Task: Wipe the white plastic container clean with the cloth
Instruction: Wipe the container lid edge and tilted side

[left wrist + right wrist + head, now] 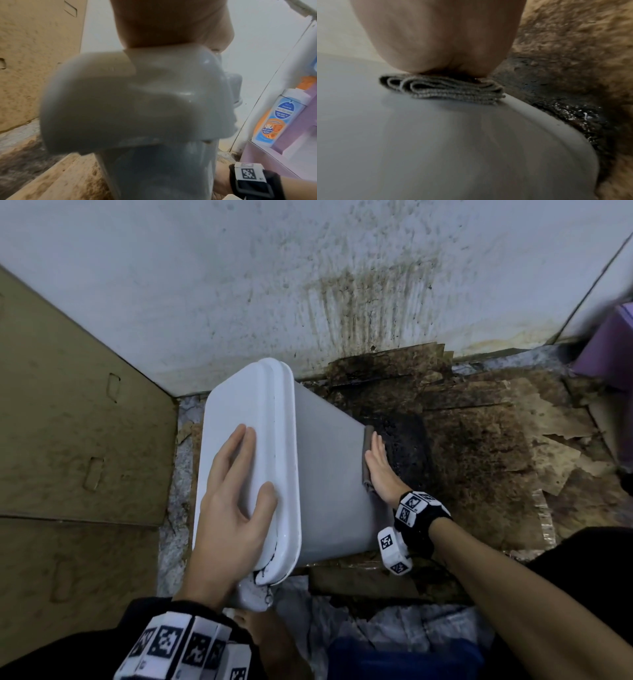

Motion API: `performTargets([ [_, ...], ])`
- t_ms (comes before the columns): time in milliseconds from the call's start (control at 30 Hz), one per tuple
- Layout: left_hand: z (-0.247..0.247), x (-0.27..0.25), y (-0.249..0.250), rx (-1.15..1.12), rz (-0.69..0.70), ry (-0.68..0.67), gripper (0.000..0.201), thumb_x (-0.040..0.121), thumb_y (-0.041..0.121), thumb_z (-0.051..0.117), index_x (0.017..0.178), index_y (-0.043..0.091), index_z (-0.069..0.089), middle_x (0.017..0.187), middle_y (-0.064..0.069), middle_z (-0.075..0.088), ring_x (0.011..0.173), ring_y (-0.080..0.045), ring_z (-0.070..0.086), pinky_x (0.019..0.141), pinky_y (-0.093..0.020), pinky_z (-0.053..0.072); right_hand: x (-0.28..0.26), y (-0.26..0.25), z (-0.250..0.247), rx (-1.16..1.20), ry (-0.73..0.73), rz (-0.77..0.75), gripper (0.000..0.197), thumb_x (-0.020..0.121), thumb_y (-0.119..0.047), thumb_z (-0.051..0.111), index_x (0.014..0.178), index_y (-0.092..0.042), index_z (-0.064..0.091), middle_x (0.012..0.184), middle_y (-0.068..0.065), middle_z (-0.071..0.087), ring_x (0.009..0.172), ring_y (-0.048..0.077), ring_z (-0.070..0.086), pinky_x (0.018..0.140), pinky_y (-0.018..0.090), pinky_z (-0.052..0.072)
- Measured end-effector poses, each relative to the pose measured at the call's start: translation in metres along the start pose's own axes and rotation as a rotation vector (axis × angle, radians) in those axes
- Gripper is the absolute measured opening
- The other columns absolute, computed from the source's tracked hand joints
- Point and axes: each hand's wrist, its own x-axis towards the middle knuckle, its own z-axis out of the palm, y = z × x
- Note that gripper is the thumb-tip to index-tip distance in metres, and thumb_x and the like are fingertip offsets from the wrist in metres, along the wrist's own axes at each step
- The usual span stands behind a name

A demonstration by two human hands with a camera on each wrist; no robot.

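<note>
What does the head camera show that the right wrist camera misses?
Only the head view shows the left hand resting flat on the white plastic container's lid, plus the cardboard sheet and stained wall. Only the right wrist view shows the cloth is folded in layers. Both show the right hand pressing the cloth on the white plastic container above the dark wet patch.

The tilted white plastic container is boxed in by brown cardboard left, stained white wall behind; open floor is left to the right.
</note>
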Motion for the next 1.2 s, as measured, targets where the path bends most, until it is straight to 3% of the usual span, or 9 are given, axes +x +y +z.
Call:
performTargets([
  [200,0.003,0.000,0.005,0.022,0.012,-0.008,0.064,0.099,0.029,0.052,0.159,0.019,0.032,0.167,0.009,0.024,0.154,-0.003,0.020,0.122,-0.018,0.019,-0.018,-0.020,0.015,0.037,0.085,-0.029,0.054,0.111,-0.023,0.014,0.158,-0.016,-0.012,0.166,0.002,-0.020,0.152,0.017,-0.022,0.124,0.040,-0.012],
  [367,0.005,0.000,0.007,0.030,0.018,-0.006,0.064,0.100,0.030,0.051,0.160,0.019,0.030,0.167,0.007,0.023,0.154,-0.003,0.019,0.121,-0.014,0.018,-0.049,-0.069,0.036,0.130,0.126,-0.156,0.055,0.110,-0.027,0.019,0.159,-0.026,-0.006,0.167,-0.004,-0.016,0.152,0.009,-0.018,0.126,0.043,-0.007],
  [500,0.008,0.001,0.009,0.031,0.019,-0.028,0.065,0.100,0.031,0.049,0.161,0.020,0.027,0.168,0.008,0.020,0.154,-0.003,0.016,0.123,-0.020,0.018,-0.065,-0.117,0.047,0.194,0.063,-0.338,0.058,0.106,-0.031,0.021,0.160,-0.032,-0.003,0.167,-0.012,-0.015,0.151,0.004,-0.020,0.127,0.047,0.002],
  [600,0.011,0.002,0.010,0.037,0.021,-0.036,0.066,0.100,0.032,0.050,0.161,0.020,0.026,0.168,0.008,0.019,0.155,-0.004,0.015,0.125,-0.025,0.018,-0.069,-0.131,0.043,0.194,0.046,-0.451,0.057,0.107,-0.024,0.021,0.160,-0.029,0.001,0.168,-0.011,-0.011,0.151,0.002,-0.017,0.126,0.036,-0.005],
  [767,0.011,0.002,0.011,0.010,0.024,-0.037,0.066,0.100,0.032,0.050,0.161,0.021,0.027,0.168,0.009,0.019,0.155,-0.004,0.015,0.125,-0.028,0.019,-0.053,-0.108,0.029,0.073,0.040,-0.528,0.055,0.110,-0.021,0.020,0.160,-0.028,0.000,0.167,-0.013,-0.011,0.151,-0.001,-0.015,0.124,0.023,-0.007],
  [833,0.011,0.002,0.011,0.002,0.024,-0.036,0.066,0.100,0.030,0.051,0.161,0.020,0.027,0.168,0.008,0.020,0.155,-0.004,0.016,0.125,-0.027,0.019,-0.037,-0.090,0.024,0.033,0.059,-0.483,0.054,0.110,-0.022,0.017,0.160,-0.026,-0.003,0.166,-0.013,-0.013,0.152,0.001,-0.015,0.123,0.022,-0.009],
  [967,0.009,0.002,0.008,0.000,0.019,-0.034,0.067,0.098,0.039,0.048,0.160,0.022,0.029,0.167,0.009,0.021,0.155,-0.004,0.017,0.125,-0.029,0.019,-0.004,-0.050,0.010,0.029,0.081,-0.206,0.054,0.110,-0.018,0.015,0.159,-0.020,-0.007,0.167,-0.003,-0.015,0.153,0.009,-0.015,0.126,0.036,-0.008],
  [1033,0.010,0.003,0.009,-0.005,0.021,-0.033,0.068,0.097,0.042,0.047,0.160,0.022,0.029,0.167,0.010,0.021,0.155,-0.005,0.017,0.125,-0.030,0.020,0.004,-0.033,0.000,0.031,0.068,-0.101,0.054,0.110,-0.021,0.014,0.159,-0.019,-0.007,0.167,-0.002,-0.016,0.153,0.011,-0.016,0.125,0.037,-0.009],
  [1200,0.009,0.004,0.008,0.008,0.021,-0.038,0.066,0.099,0.035,0.050,0.160,0.021,0.029,0.167,0.009,0.021,0.155,-0.005,0.017,0.125,-0.031,0.020,0.014,-0.021,-0.013,0.055,-0.005,0.003,0.054,0.110,-0.027,0.015,0.159,-0.022,-0.008,0.167,-0.001,-0.016,0.153,0.013,-0.016,0.124,0.037,-0.009],
])
